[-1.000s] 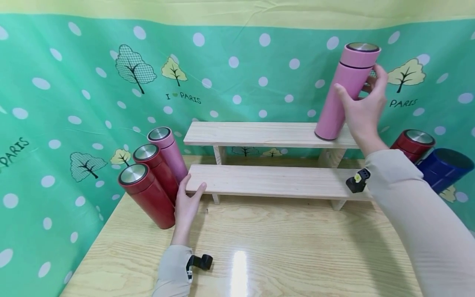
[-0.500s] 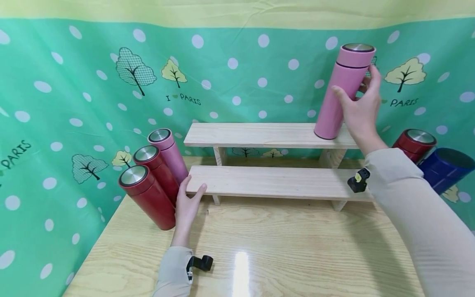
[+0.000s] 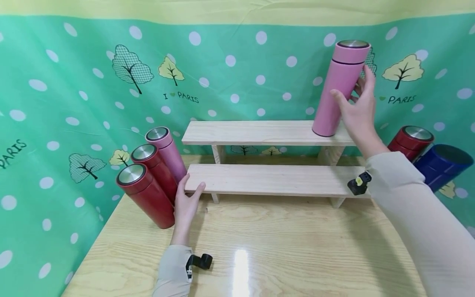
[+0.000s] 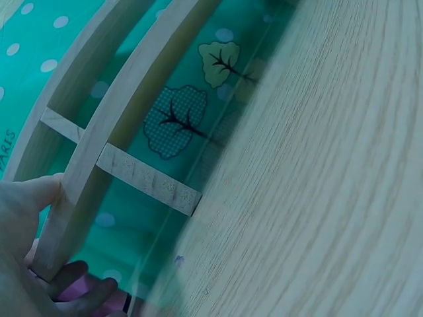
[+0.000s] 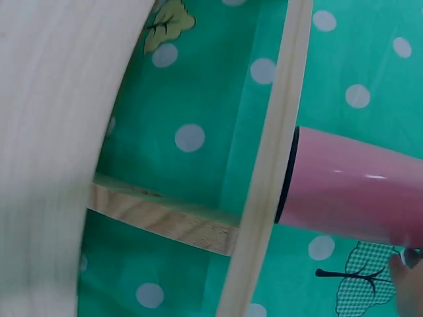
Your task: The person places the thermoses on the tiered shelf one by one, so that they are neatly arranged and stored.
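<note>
On the right part of the upper shelf (image 3: 252, 131) stands a pink thermos (image 3: 335, 88) with a silver-topped lid. My right hand (image 3: 358, 107) holds it from the right side, thumb in front and fingers behind. The right wrist view shows the base of that thermos (image 5: 350, 185) at the shelf board. My left hand (image 3: 186, 206) grips the left end of the lower shelf (image 3: 267, 179). In the left wrist view, the thumb lies on one face of the board (image 4: 99, 145) and the fingers curl round its other side.
Left of the shelves stand two red thermoses (image 3: 148, 198) (image 3: 157, 169) and a smaller pink thermos (image 3: 168, 150). Another red thermos (image 3: 410, 142) and a blue one (image 3: 443, 165) stand at the right, partly behind the right sleeve. A green patterned cloth (image 3: 237, 74) hangs behind the wooden table (image 3: 282, 243).
The right hand and the pink thermos have shifted slightly left, the lid end more than the base. My left hand keeps its hold on the lower shelf.
</note>
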Available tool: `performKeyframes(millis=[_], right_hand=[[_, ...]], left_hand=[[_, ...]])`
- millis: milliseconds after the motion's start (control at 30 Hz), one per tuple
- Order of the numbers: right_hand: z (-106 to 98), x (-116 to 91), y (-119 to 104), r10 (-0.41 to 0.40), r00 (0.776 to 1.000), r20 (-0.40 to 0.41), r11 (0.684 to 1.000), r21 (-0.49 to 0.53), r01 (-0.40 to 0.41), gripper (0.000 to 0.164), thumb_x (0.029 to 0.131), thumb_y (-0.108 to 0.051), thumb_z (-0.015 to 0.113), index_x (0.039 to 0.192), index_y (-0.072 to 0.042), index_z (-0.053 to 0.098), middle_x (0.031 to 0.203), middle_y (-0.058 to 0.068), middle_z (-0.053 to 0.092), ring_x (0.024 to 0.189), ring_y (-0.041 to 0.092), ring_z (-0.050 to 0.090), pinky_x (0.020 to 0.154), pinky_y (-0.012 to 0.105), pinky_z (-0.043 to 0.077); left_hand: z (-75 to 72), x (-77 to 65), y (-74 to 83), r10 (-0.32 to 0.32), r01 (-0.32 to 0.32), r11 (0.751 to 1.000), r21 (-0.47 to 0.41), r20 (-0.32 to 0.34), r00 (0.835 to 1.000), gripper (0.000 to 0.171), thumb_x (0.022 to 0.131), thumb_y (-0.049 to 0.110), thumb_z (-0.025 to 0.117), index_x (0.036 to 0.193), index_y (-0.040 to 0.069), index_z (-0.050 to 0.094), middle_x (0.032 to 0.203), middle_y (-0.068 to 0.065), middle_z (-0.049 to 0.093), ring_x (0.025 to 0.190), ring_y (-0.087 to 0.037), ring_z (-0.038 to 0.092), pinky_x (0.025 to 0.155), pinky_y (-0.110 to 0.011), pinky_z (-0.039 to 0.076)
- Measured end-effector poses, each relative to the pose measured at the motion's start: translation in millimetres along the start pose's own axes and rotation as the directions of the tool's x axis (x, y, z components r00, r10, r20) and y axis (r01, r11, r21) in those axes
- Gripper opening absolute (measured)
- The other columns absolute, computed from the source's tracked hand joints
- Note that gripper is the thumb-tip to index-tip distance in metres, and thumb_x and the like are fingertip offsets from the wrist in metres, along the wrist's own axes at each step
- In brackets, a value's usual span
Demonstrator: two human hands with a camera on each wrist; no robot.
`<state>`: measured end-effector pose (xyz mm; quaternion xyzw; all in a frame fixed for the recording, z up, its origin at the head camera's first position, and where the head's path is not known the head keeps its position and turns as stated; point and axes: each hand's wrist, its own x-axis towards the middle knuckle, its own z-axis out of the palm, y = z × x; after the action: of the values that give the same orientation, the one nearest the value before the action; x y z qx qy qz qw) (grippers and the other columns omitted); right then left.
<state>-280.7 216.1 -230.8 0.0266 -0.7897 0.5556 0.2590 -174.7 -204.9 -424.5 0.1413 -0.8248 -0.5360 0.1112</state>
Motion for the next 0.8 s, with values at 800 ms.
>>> performKeyframes(millis=[800], right_hand=[[-61,-113,16,-0.147,0.985,-0.088,0.988,0.027,0.15,0.062,0.097,-0.003,0.061,0.152,-0.015,0.035,0.148,0.006,0.047,0.136,0.015,0.044,0.109,0.02,0.033]], left_hand=[[1.9,2.4,-1.3,-0.008,0.008,1.0,-0.008,-0.016,1.0,0.074,0.092,0.052,0.065,0.153,0.024,0.036,0.157,-0.007,0.033,0.142,-0.031,0.032,0.11,-0.055,0.028]])
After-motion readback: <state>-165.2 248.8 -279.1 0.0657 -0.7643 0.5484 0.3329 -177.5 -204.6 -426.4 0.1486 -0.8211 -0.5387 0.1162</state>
